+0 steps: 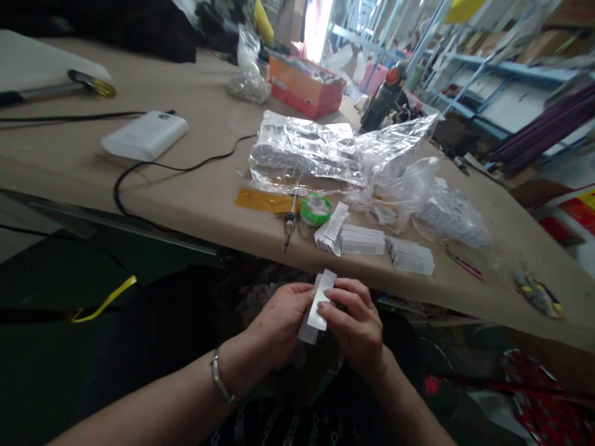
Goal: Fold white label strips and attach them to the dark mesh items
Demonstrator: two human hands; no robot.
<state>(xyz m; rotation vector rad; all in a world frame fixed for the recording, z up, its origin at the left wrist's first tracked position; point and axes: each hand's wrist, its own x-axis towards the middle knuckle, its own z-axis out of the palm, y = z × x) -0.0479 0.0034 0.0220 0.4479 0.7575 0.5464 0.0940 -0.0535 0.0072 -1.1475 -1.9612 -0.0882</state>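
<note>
Low in front of the table edge, my left hand (281, 319) grips narrow white strips, its thumb pressed along their left side. My right hand (356, 319) pinches the upper white strip (320, 317) with thumb and fingers. Another white strip (307, 334) pokes out beneath it; faint printing shows on it. Just beyond my hands, similar strips lie on the table in a fanned pile (329, 235), a neat row (362, 240) and a second stack (411, 256). The fingertips of my left hand are partly hidden behind the strips.
A green tape roll (315, 209), a soldering-iron-like pen tool (290, 226) and an amber sheet (263, 201) lie near the edge. Clear plastic bags (307, 152) spread behind. Tweezers (465, 265) and pliers (538, 294) are right. A white power bank (145, 135) with black cable (195, 166) is left.
</note>
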